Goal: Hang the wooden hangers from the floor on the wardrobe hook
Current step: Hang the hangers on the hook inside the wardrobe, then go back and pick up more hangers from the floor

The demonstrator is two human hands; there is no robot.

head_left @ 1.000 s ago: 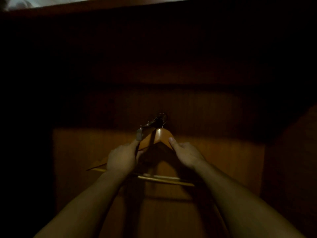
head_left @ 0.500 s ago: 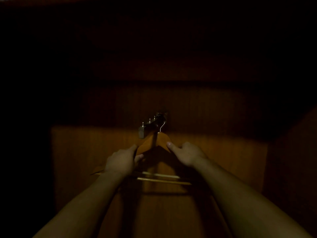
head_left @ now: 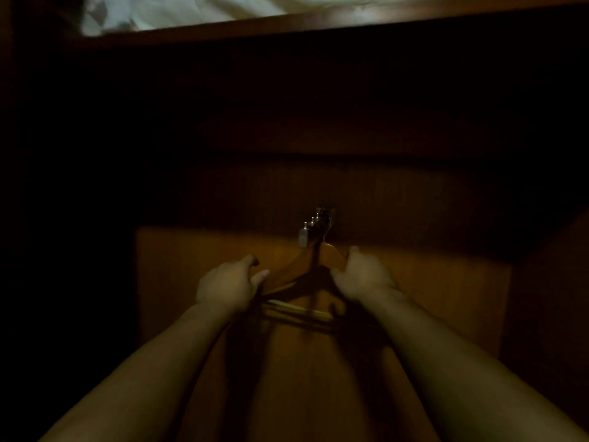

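A wooden hanger [head_left: 331,255] hangs by its thin wire from a metal wardrobe hook [head_left: 314,226] with several pegs, fixed to the back panel. My left hand [head_left: 228,285] grips the hanger's left shoulder, thumb in front. My right hand [head_left: 363,275] grips the right shoulder close to the top. Pale bottom bars [head_left: 299,312] show between my wrists; whether they belong to one hanger or two I cannot tell. The hanger's lower ends are hidden in shadow behind my hands.
The wardrobe's orange-brown back panel [head_left: 430,282] is lit only in its lower part; everything above and to the left is dark. A side wall [head_left: 548,298] closes the right. Pale cloth [head_left: 191,11] lies above the wardrobe's top edge.
The hanger's top has dropped slightly below the hook and now hangs by its wire. My left hand has slid outward along the left shoulder. The view has tilted up, showing the cloth.
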